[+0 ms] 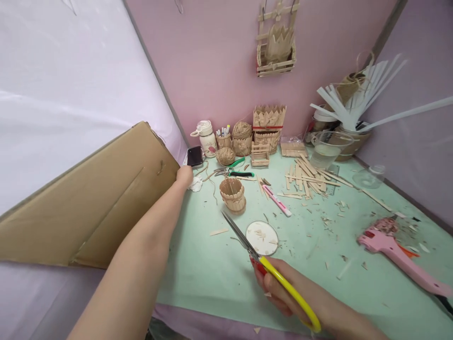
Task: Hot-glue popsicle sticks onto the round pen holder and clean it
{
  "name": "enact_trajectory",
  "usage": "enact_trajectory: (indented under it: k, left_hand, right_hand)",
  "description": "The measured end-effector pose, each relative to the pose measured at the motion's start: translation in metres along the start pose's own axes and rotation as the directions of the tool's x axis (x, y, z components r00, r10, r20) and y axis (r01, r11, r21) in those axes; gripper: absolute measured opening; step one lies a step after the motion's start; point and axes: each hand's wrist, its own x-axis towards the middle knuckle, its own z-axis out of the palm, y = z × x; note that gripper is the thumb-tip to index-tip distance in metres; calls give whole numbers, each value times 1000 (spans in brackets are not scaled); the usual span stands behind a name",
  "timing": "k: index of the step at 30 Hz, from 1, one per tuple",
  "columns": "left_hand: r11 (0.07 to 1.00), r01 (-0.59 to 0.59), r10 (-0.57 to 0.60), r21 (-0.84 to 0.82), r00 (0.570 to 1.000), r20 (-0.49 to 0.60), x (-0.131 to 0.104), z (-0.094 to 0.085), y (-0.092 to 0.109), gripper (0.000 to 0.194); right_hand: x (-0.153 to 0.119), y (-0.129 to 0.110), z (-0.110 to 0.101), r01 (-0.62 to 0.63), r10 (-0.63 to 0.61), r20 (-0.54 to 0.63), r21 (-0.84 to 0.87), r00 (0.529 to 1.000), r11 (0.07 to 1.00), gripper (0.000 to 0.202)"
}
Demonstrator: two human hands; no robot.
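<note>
Left hand [184,176] grips your cardboard sheet [88,198] at its far edge: light, stiff, creasable. Right hand [283,288] closed around yellow-handled scissors [262,262], blades near-shut.

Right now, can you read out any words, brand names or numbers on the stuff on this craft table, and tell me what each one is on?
No text can be read anywhere.
White bottle: a pinkish printed motif, no letters legible.
Pink glue gun: no marking visible.
Pink utility knife: blank as far as shows.
Scissors in the right hand: no brand visible.
Cardboard sheet: unprinted.
</note>
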Motion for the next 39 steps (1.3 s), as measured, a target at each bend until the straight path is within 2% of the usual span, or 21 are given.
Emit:
enact_trajectory:
  k: [4, 8, 11, 13, 14, 15, 17, 19, 20, 22, 25, 30, 32, 35, 39]
  left_hand:
    - [999, -2, 1, 53, 1000, 13, 4, 6, -2, 30]
    - [1000, -7, 8, 22, 1000, -23, -1, 1, 1, 32]
    - [998, -27, 21, -60, 995, -97, -15, -11, 10, 34]
    - [986, -65, 42, -152, 988, -148, -36, -21, 17, 29]
    - [931, -105, 37, -349, 980, -196, -50, -26, 20, 25]
    - [824, -133, 15, -550, 977, -213, -68, -30, 23, 22]
    - [506, -121, -18, -854, 988, -151, -110, -37, 26, 20]
    - [198, -21, 18, -980, 1000, -17, -154, -37, 25, 19]
    - [90, 62, 52, -994, 996, 67, -175, -35, 24, 18]
    - [-54, 233, 102, -971, 969, 226, -212, -27, 22, 19]
    - [-190, 374, 130, -908, 926, 355, -249, -11, 21, 21]
    - [-374, 428, 188, -822, 904, 385, -283, 5, 29, 20]
    - [-410, 441, 190, -798, 897, 398, -292, 6, 32, 22]
    - [-447, 434, 181, -782, 900, 395, -301, 7, 33, 27]
    - [-479, 406, 151, -778, 911, 383, -311, 7, 29, 23]
  right_hand:
    - [4, 6, -4, 12, -13, 20, 43, 1000, 999, 51]
    - [2, 3, 1, -2, 1, 13, 71, 1000, 997, 51]
    - [1, 3, 7, 12, -13, 4, 54, 1000, 998, 52]
    - [1, 3, 12, 3, -3, -7, 50, 1000, 999, 51]
    - [1, 2, 14, -6, 6, -11, 47, 1000, 999, 51]
    - [1, 1, 17, -17, 17, -13, 37, 1000, 999, 51]
    - [0, -4, 22, -37, 37, -21, -7, 999, 999, 52]
    - [-2, -10, 28, -49, 47, -42, -52, 998, 997, 54]
    - [-3, -12, 31, -49, 45, -60, -66, 997, 997, 55]
    - [-5, -15, 37, -39, 31, -110, -77, 993, 996, 55]
    - [-5, -10, 44, -2, -16, -199, -90, 980, 996, 53]
    - [3, 5, 49, 62, -133, -360, -203, 924, 977, 40]
    - [5, 6, 52, 39, -141, -383, -263, 913, 964, 32]
    - [6, 3, 56, -28, -91, -366, -307, 926, 951, 24]
    - [4, 1, 61, -121, -17, -365, -352, 931, 928, 24]
